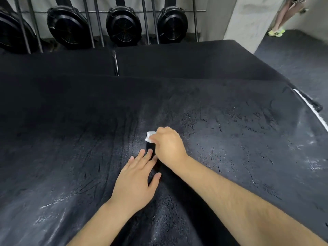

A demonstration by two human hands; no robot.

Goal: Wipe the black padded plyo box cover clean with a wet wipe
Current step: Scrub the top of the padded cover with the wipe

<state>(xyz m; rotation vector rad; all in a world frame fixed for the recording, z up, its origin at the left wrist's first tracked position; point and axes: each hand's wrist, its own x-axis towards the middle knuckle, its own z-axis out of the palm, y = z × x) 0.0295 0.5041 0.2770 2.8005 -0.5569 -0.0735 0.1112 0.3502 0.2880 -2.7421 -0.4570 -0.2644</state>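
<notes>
The black padded plyo box cover (pixel 230 132) fills most of the view, its cracked surface shiny and streaked. My right hand (pixel 168 144) is curled round a small white wet wipe (pixel 149 136) and holds it down on the cover near the middle. Only a corner of the wipe shows past my fingers. My left hand (pixel 136 180) lies flat on the cover just in front of the right hand, fingers straight and spread, holding nothing.
Two more black padded boxes (pixel 177 63) stand behind, with a gap between them. Beyond them, several black fan units (pixel 124 26) stand upright against rails. A concrete pillar (pixel 248 20) and a person's legs (pixel 282 16) are at the back right on dark floor (pixel 301 55).
</notes>
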